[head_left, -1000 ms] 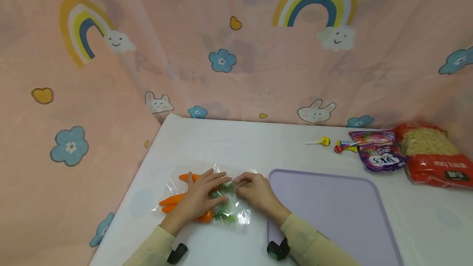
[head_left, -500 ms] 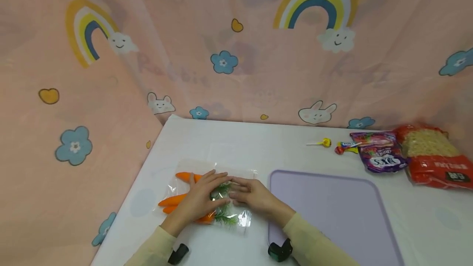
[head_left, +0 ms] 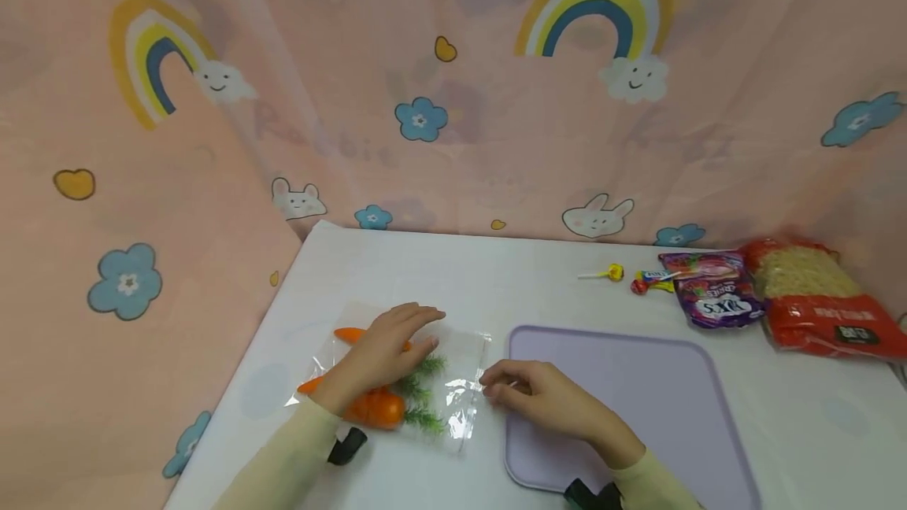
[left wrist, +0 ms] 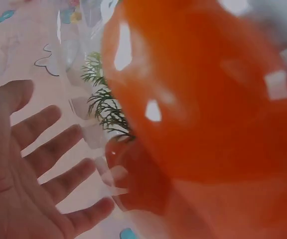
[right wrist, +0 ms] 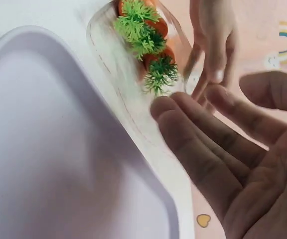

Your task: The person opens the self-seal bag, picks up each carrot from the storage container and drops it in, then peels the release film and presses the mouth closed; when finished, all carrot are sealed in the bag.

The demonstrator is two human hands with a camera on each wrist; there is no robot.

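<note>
Orange carrots (head_left: 383, 409) with feathery green tops (head_left: 423, 419) lie in a clear plastic bag (head_left: 464, 372) on the white table. My left hand (head_left: 383, 352) is over the bag, hiding part of the carrots. In the left wrist view its fingers (left wrist: 59, 149) are spread, with nothing held, and a carrot (left wrist: 193, 99) looms large beside them. Just off the bag's right edge is my right hand (head_left: 549, 404), over the left side of the lilac tray (head_left: 638, 384). Its fingers (right wrist: 208, 134) are loosely extended and hold nothing in the right wrist view.
At the back right lie a yellow lollipop (head_left: 615, 272), a red lollipop (head_left: 639, 286), a purple candy packet (head_left: 721, 301) and a large red bag (head_left: 829, 321) with pale contents. A pink patterned cloth (head_left: 496, 140) hangs behind the table.
My right hand has drawn back to the right, away from the bag and toward the tray. My left hand has shifted slightly up the bag, uncovering more of the lower carrots.
</note>
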